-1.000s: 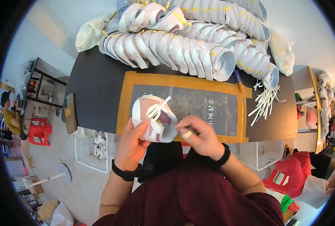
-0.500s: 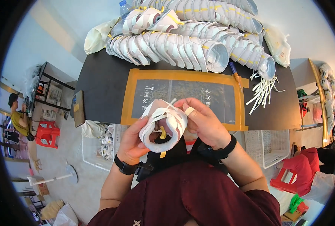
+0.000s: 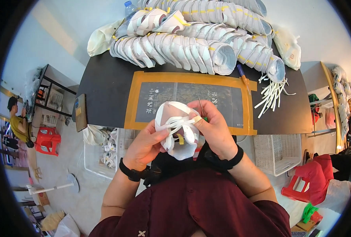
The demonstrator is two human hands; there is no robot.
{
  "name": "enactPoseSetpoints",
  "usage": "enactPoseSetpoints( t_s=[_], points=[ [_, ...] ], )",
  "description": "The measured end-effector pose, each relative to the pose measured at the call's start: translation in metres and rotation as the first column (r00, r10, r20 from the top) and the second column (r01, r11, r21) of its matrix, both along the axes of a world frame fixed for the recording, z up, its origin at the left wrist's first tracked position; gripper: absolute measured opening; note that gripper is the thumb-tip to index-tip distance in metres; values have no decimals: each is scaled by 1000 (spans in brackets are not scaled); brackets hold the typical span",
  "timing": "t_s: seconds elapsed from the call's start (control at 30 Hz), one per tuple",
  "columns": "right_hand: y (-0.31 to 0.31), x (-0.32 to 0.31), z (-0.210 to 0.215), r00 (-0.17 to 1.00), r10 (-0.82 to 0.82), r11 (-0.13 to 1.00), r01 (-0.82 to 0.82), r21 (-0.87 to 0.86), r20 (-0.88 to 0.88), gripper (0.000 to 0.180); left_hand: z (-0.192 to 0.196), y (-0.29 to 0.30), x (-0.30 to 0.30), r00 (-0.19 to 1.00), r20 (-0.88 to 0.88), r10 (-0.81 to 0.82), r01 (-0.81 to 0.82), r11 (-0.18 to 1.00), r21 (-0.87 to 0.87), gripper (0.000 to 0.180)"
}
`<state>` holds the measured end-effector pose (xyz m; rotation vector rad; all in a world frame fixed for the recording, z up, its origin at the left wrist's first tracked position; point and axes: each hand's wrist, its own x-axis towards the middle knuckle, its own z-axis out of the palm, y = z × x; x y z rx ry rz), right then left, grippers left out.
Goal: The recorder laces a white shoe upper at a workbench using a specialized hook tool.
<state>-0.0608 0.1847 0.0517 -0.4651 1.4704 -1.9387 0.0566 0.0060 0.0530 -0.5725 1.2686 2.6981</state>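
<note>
Left hand (image 3: pixel 146 141) grips one side of a pale shoe upper (image 3: pixel 170 112), fingers curled; the right hand (image 3: pixel 214 129), closed on a thin pointed tool (image 3: pixel 200 104), has its thumb at the white lace (image 3: pixel 178 124). The upper is held over the tabletop's (image 3: pixel 104 93) near edge, before a tape-bordered panel (image 3: pixel 232 108). Beyond lie nested uppers (image 3: pixel 169 51) and loose white strips (image 3: pixel 271 99).

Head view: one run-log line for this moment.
left hand: holding shoe upper | right hand: holding slim tool, at white lace | dark table: nested uppers, loose white strips
</note>
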Motion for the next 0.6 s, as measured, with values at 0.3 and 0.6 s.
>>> enactPoseSetpoints(
  t_s=[0.3,0.6],
  points=[
    [21,-9,-6,860,327,943,-327,-70,392,15,12,-38,-3,990,-89,-110,105,993,-55,36],
    [-6,11,9,806,302,819,53,-571,508,46,-16,8,-5,830,-485,275,-138,944,298,72]
  ],
)
